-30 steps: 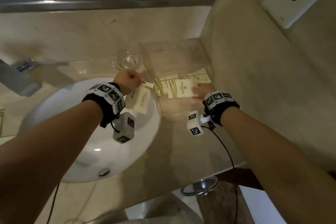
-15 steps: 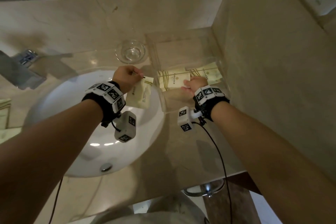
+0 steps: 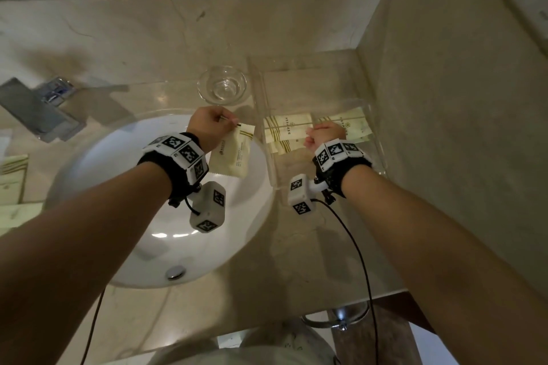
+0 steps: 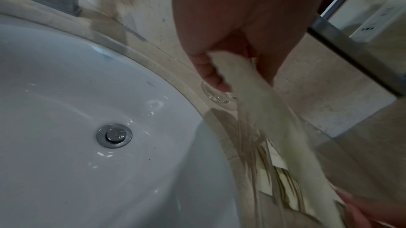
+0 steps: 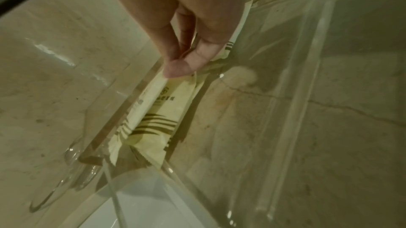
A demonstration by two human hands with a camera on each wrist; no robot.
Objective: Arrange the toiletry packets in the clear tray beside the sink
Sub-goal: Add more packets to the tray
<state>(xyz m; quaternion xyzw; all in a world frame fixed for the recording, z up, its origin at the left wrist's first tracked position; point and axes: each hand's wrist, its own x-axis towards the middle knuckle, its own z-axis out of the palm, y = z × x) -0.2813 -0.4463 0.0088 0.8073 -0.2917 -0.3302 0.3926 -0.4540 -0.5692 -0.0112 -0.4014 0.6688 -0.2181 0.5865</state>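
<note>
Left hand (image 3: 211, 129) grip pinches cream packet (image 3: 232, 152) | right hand (image 3: 325, 136) grip pinches striped packet (image 5: 153, 113) in tray (image 3: 374, 139)

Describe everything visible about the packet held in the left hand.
The packet is a flat, pale cream sachet with serrated short ends, dark stripes near its top and small dark print down its face; it looks like paper or matte foil. The left hand pinches it at the top edge, so it hangs tilted over the right side of the white sink, just left of the clear tray and outside it. Nothing else appears to touch it. In the left wrist view it is blurred.
</note>
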